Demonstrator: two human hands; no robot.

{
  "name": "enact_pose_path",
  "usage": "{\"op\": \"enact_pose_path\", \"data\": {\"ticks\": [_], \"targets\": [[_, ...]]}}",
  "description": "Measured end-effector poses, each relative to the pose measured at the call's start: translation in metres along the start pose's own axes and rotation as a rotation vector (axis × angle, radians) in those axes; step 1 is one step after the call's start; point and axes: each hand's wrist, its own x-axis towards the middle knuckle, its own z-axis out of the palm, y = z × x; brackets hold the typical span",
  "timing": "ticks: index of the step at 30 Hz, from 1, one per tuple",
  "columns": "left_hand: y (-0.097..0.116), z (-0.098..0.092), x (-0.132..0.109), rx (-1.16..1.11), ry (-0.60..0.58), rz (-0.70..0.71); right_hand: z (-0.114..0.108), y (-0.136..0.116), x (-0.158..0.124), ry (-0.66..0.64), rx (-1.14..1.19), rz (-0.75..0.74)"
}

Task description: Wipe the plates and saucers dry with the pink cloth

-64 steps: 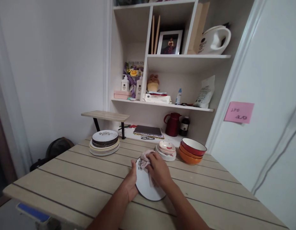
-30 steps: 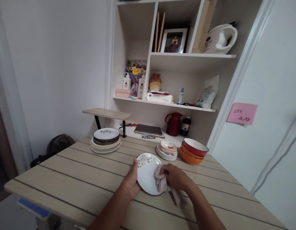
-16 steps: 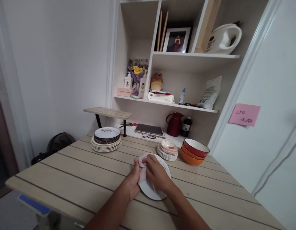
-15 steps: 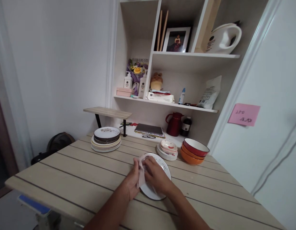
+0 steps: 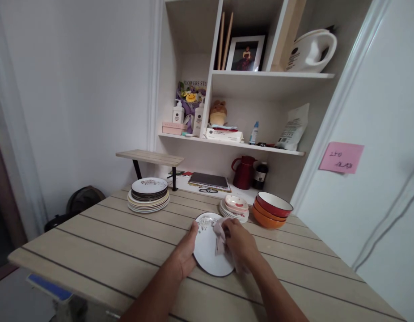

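A white plate (image 5: 207,255) with a dark rim and a grey floral print is held just over the table, in front of me. My left hand (image 5: 187,250) grips its left edge, thumb on the rim and the other fingers hidden beneath. Bunched in my right hand (image 5: 238,241) is a pale pink cloth (image 5: 220,239), pressed on the plate's right side. Behind the plate stands a short stack of small white plates (image 5: 238,218) with a heart-patterned dish (image 5: 236,203) on top.
Stacked plates (image 5: 149,203) stand at the left by a small wooden riser (image 5: 149,157). Orange and red bowls (image 5: 269,219) are nested at the right. At the back are a laptop (image 5: 209,180), a red jug (image 5: 243,172) and a dark bottle (image 5: 260,175) under white shelves (image 5: 254,147).
My right hand has moved the cloth from the plate's left edge across to its right side, uncovering the floral print. My left hand stays at the left rim.
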Motion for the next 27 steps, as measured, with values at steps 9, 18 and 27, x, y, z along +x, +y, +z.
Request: {"op": "enact_pose_path", "data": {"ticks": [9, 18, 27], "targets": [[-0.002, -0.002, 0.004, 0.029, 0.002, 0.007, 0.009, -0.049, -0.005, 0.042, 0.210, -0.382], [-0.002, -0.006, 0.005, -0.028, 0.003, 0.019, -0.005, -0.012, -0.012, -0.448, 0.259, -0.515], [0.000, -0.005, 0.003, -0.015, -0.016, -0.022, 0.001, 0.011, 0.004, 0.042, 0.050, -0.012]]}}
